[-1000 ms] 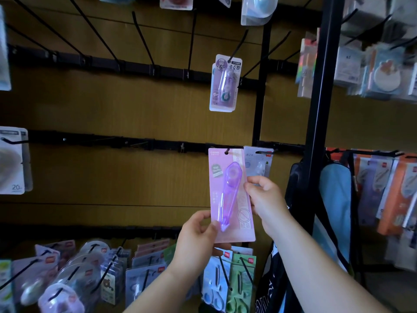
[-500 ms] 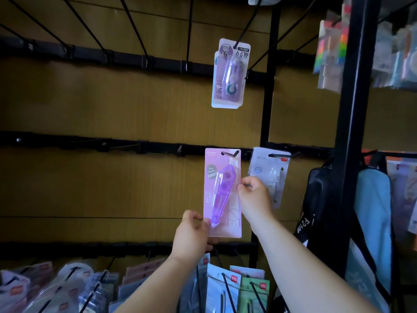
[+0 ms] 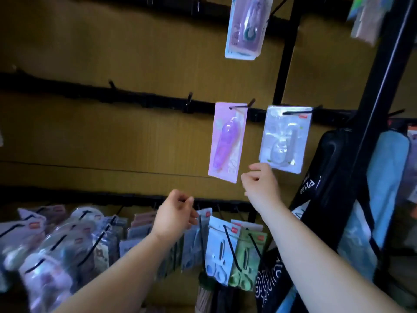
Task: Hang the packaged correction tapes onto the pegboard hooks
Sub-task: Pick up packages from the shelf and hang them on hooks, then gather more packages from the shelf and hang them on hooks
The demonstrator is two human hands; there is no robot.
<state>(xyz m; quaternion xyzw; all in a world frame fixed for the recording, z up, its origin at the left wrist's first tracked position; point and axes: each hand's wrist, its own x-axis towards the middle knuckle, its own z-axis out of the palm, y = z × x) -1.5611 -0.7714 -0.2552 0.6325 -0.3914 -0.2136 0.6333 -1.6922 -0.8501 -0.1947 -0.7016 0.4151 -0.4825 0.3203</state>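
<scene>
Pink pack (image 3: 226,141) hung free on its hook (image 3: 239,107). Left hand (image 3: 174,216) and right hand (image 3: 259,186) had released it, fingers loose, empty. That pack judged done.

2 bare hooks (image 3: 189,100) left of pink pack (image 3: 225,143), open wall (image 3: 112,141) beneath, lower row crammed with packs (image 3: 67,240), black post (image 3: 379,93) blocks right
</scene>
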